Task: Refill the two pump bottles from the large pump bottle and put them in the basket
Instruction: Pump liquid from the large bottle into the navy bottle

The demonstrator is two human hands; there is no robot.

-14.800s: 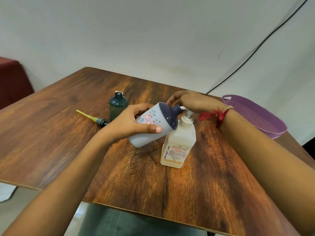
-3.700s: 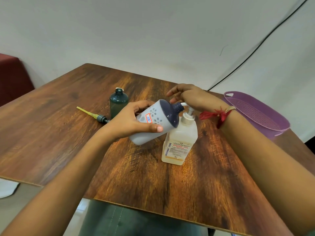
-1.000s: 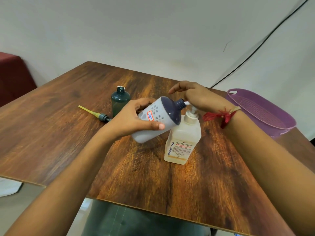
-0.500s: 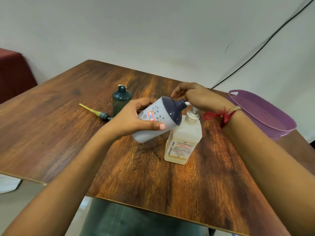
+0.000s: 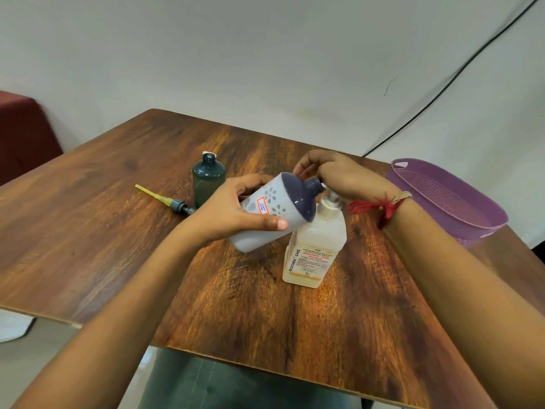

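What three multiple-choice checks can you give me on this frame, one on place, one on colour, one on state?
1. Where is the purple basket?
A. Between the hands.
B. At the right edge of the table.
C. On the floor.

2. What colour is the top of the white bottle that the left hand grips?
A. Dark navy.
B. Yellow.
C. Red.

3. How is the dark green bottle?
A. Lying flat.
B. Pump screwed on.
C. Upright, neck open, its pump lying beside it.

Key:
1. B: the purple basket sits to the right of the right hand, which is on the head of the large pump bottle.
2. A: the domed top is dark against the pale body.
3. C: the bare neck shows and the yellow-tubed pump lies on the table.
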